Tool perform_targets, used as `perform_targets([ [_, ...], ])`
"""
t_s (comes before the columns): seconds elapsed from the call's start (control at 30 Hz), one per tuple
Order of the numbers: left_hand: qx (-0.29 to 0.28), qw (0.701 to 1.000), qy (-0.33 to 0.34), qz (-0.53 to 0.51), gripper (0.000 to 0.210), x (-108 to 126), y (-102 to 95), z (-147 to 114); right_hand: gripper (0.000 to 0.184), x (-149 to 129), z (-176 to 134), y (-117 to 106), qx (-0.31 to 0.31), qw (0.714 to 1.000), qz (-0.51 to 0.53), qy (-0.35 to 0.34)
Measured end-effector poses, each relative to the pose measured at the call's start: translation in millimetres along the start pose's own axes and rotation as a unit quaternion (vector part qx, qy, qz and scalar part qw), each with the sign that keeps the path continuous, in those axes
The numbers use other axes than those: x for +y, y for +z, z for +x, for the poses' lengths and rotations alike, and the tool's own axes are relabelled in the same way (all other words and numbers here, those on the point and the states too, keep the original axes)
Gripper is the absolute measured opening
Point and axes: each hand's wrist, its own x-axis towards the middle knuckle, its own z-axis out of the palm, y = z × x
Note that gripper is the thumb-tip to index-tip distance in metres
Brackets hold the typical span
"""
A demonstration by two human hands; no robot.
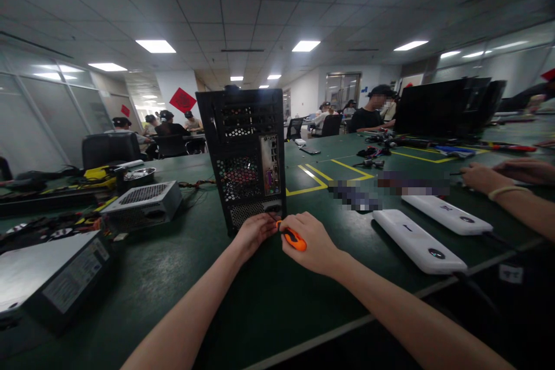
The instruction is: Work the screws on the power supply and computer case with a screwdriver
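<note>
A black computer case (211, 144) stands upright on the green table, its rear side with vents and ports facing me. A power supply (245, 213) sits in the bottom of that rear side. My right hand (314, 243) is closed around the orange handle of a screwdriver (296, 239), which points at the case's lower right corner. Against the lower rear of the case, my left hand (255, 234) has its fingers drawn together by the screwdriver's front end. What these fingers pinch is too small to make out, and the screwdriver's tip is hidden.
Left lie a grey power supply (145, 202), a larger metal box (56, 277) and a metal bowl (139, 178). To the right are two white power banks (418, 240) with cables, a black monitor (437, 108) and scattered tools. A co-worker's hands (481, 178) work at the right edge.
</note>
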Motion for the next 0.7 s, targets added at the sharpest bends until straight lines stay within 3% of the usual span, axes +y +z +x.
perform_targets([
  [0.17,-0.005,1.000,0.003,-0.005,0.015,-2.1,-1.0,-0.1,0.006,-2.5,0.0,-2.8,-0.016,1.000,-0.022,-0.014],
  [0.33,-0.010,1.000,0.003,0.004,0.014,-2.2,-3.2,0.3,0.014,-1.3,-1.0,0.6,-0.003,1.000,-0.029,0.004],
  [0.57,-0.027,1.000,0.007,0.008,0.019,-2.5,-3.1,-0.7,0.005,-3.2,-2.6,3.2,-0.028,0.989,-0.109,-0.094],
  [0.7,-0.016,1.000,-0.001,0.004,0.019,-1.2,-2.6,-1.6,0.008,-4.8,-2.6,4.1,-0.027,0.990,-0.103,-0.092],
])
